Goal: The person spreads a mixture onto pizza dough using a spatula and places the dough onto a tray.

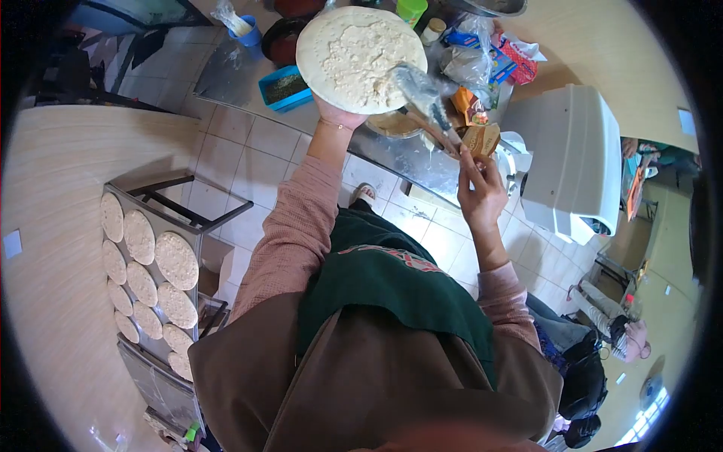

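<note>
My left hand [340,115] is under a round flat dough base [310,64], holding it up over the worktable. A lumpy pale spread [361,56] covers most of its top. In the fingers of my right hand [482,190] is the handle of a spatula [422,89]. Its smeared blade reaches the right edge of the dough base. Below that edge, a bowl [395,126] of pale mixture is partly hidden. A brown printed packet [480,138] stands close to my right hand.
On the metal worktable [226,79] are a blue tray [285,89] of dark herbs, a blue cup [245,32] with a brush, a green container [411,10] and plastic bags [465,64]. A white machine [565,158] stands right. Several topped rounds [177,260] lie on a table at left.
</note>
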Available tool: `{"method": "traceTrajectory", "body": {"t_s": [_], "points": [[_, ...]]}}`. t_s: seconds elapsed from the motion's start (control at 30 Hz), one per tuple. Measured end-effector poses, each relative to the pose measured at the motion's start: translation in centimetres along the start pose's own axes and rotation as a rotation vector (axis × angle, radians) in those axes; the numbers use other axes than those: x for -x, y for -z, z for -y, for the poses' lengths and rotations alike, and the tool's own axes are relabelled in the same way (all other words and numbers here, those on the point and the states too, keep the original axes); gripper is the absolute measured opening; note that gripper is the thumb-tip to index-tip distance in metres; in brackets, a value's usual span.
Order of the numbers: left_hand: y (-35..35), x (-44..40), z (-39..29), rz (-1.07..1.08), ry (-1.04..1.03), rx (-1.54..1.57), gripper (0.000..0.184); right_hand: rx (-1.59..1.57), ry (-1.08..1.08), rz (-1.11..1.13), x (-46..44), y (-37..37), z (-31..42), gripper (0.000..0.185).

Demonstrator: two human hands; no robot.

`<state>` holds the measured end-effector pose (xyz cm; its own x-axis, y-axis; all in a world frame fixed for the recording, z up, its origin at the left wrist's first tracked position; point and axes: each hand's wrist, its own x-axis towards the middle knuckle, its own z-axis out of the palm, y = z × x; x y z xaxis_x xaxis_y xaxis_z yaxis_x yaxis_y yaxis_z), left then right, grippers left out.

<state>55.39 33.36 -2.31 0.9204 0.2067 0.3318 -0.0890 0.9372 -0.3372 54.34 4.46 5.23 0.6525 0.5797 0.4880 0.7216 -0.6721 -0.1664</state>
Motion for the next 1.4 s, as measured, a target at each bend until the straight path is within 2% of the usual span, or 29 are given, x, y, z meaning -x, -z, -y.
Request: {"method": "traceTrajectory", "body": {"t_s": [0.1, 0.17, 0.3, 0.37, 0.43, 0.47, 0.57, 0.67, 0.8, 0.9, 0.97, 1.0, 1.07, 1.1, 1.17, 1.2, 1.27, 1.3, 1.33, 1.4], "points": [[-0.6, 0.4, 0.6, -0.045, -0.004, -0.101, 0.072, 0.072, -0.142, -0.008, 0.3, -0.8, -1.5, 0.037], [-1.2, 0.6, 1.3, -0.368, -0.189, -0.649, 0.072, 0.048, -0.173, -0.033, 0.5, -1.1, -1.5, 0.038], [-0.6, 1.3, 1.2, -0.387, -0.182, -0.621, 0.074, -0.04, -0.133, -0.024, 0.6, -1.6, -0.2, 0.038], [-0.2, 1.6, 1.0, -0.301, -0.149, -0.477, 0.074, -0.024, -0.139, -0.008, 0.6, -2.3, -0.7, 0.038], [0.6, 2.1, 0.7, -0.235, -0.109, -0.353, 0.073, -0.053, -0.311, -0.024, 0.5, -2.7, -1.8, 0.038], [0.7, 2.1, 0.6, -0.169, -0.071, -0.231, 0.073, -0.054, -0.312, -0.024, 0.6, -2.8, -1.9, 0.038], [0.9, 2.3, 0.6, -0.135, -0.064, -0.164, 0.072, -0.182, -0.245, -0.08, 0.7, -2.6, -1.5, 0.038], [1.1, 2.4, 0.7, -0.13, -0.071, -0.108, 0.073, -0.3, -0.275, -0.07, 1.6, -3.7, -1.0, 0.036], [1.0, 2.3, 0.5, -0.121, -0.066, -0.098, 0.073, -0.255, -0.344, -0.085, 2.4, -3.4, -1.5, 0.031], [1.4, 2.6, 0.3, -0.112, -0.065, -0.091, 0.074, -0.279, -0.292, -0.062, 3.5, -3.0, 0.0, 0.035], [1.2, 2.5, 0.2, -0.077, -0.066, -0.113, 0.072, -0.294, -0.238, -0.044, 4.5, -3.7, 0.4, 0.041], [1.1, 2.4, 0.3, -0.076, -0.061, -0.113, 0.072, -0.336, -0.294, -0.016, 5.3, -4.0, 0.3, 0.041], [0.6, 2.5, 0.5, -0.436, -0.266, -0.651, 0.073, -0.311, -0.326, 0.013, 6.4, -4.0, -0.5, 0.039], [0.3, 2.7, 0.4, -0.438, -0.26, -0.651, 0.073, -0.31, -0.331, 0.011, 6.6, -3.9, -0.8, 0.039], [-0.5, 3.3, -0.4, -0.438, -0.255, -0.689, 0.074, -0.556, -0.414, 0.019, 6.8, -3.5, -0.9, 0.031], [0.1, 3.7, -1.1, -0.441, -0.252, -0.691, 0.074, -0.557, -0.418, 0.018, 6.8, -3.3, -1.2, 0.031], [1.2, 4.5, -2.2, -0.126, -0.093, -0.239, 0.074, -1.183, -0.781, 0.201, 6.0, -3.0, -1.4, 0.031], [1.3, 4.5, -2.2, -0.128, -0.092, -0.243, 0.074, -1.322, -0.894, 0.266, 5.3, -2.7, -1.1, 0.032], [1.5, 4.5, -2.1, -0.119, -0.088, -0.202, 0.074, -1.324, -0.894, 0.264, 4.5, -2.5, -0.9, 0.032], [1.5, 4.4, -1.8, -0.109, -0.081, -0.162, 0.074, -1.577, -0.946, 0.416, 3.6, -2.4, -0.6, 0.032]]}}
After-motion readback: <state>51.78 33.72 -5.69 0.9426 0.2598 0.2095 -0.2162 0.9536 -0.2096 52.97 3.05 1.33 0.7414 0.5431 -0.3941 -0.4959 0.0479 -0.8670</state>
